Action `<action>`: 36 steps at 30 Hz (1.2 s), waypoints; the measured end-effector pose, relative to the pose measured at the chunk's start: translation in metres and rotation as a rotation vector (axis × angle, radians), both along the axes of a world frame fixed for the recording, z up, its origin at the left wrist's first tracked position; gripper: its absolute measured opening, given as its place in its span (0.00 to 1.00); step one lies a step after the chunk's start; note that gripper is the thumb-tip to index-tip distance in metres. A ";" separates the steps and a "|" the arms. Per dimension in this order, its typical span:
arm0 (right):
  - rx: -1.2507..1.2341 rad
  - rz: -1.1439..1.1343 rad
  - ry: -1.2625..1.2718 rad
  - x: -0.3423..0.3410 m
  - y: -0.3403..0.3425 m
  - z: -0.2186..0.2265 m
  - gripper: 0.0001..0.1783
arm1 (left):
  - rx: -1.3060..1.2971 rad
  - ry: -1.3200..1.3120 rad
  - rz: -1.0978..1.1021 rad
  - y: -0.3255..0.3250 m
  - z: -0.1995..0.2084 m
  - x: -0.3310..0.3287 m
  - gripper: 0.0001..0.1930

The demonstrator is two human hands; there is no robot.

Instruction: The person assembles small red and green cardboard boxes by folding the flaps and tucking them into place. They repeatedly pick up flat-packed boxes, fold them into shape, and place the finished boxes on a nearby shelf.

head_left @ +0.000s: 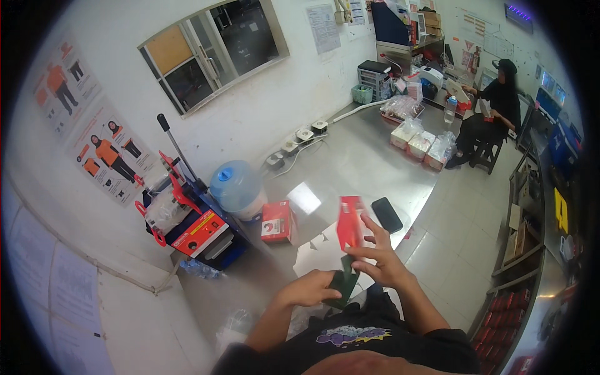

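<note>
My left hand (310, 288) is closed round a dark green, angular, stapler-like thing (343, 289), whose exact kind I cannot make out. Close beside it, my right hand (382, 261) pinches the lower part of a red carton piece (350, 220) with thumb and forefinger, while its other fingers point upward. The carton piece is upright and partly blurred. The green thing's upper end meets the right thumb and fingertips. Under both hands, a white die-cut cardboard sheet (310, 255) lies on the steel table (350, 156).
Beyond my right hand lies a black phone (387, 215). Leftward are a red box (278, 222), a clear blue water jug (237, 187) and a lever-handled sealing machine (195, 234). Bagged boxes (421, 142) stand at the table's far end. A person (500, 106) sits on a stool there.
</note>
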State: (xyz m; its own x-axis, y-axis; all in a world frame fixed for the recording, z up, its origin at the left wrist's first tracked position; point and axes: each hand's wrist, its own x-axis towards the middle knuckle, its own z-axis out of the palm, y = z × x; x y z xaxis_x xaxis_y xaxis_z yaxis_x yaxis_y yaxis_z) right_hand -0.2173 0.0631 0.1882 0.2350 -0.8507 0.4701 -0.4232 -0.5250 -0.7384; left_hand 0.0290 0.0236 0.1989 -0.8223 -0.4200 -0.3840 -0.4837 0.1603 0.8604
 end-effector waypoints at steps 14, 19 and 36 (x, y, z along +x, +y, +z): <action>-0.033 -0.325 -0.306 0.000 -0.006 0.005 0.12 | -0.943 0.433 0.480 0.011 0.000 -0.004 0.33; 0.020 -0.118 -0.150 0.007 0.000 0.020 0.19 | -0.933 0.518 0.393 0.002 -0.007 0.002 0.29; 0.108 -0.277 -0.619 -0.020 -0.014 -0.018 0.17 | -1.172 0.276 0.642 -0.004 -0.001 0.019 0.35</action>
State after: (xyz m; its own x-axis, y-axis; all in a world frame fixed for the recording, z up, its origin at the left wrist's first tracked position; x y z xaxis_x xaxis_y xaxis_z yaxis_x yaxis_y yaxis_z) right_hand -0.2377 0.0492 0.1706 -0.2828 -0.8902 0.3570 -0.0146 -0.3682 -0.9296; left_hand 0.0476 0.0193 0.1978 -0.3520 -0.7168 0.6019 -0.5848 0.6705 0.4565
